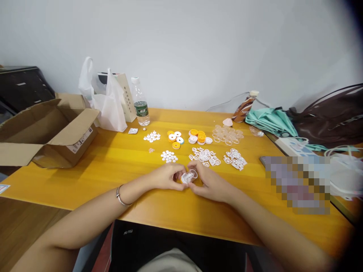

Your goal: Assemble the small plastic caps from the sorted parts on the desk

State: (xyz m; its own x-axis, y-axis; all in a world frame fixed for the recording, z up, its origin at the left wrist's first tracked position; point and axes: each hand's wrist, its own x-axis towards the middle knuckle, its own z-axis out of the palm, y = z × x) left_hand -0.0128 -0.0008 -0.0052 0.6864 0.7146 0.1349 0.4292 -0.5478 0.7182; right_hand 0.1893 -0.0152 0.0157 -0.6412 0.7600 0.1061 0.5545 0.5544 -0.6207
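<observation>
Head view shows us both of our bare hands meeting near the front middle of the yellow tabletop [113, 162]. Our left hand [166, 176], with a silver bangle [120, 196] on its wrist, and our right hand [210, 183] pinch one small round assembly [188, 176] between their fingertips: a clear ring over a white piece, held just above the wood. Both hands are closed on it, fingers curled in. Just beyond our knuckles lie sorted heaps of small parts: a cluster of little white discs [169, 156] to the left, white lattice pieces [204, 156] straight ahead, and a second batch of lattice pieces [235, 159] to the right. Farther back we see another small group of white bits [152, 136], orange and white rings [176, 138], a stack of orange caps [200, 136] and a heap of clear rings [227, 135]. At the left edge an open cardboard box [45, 130] rests, with a white plastic bag [109, 102] and a water bottle [140, 102] beside it near the wall. On the right lie a folded teal umbrella [269, 121], a dark brown bag [331, 113] and a white power strip [290, 145]; a blurred patch hides what sits nearer to us there.
</observation>
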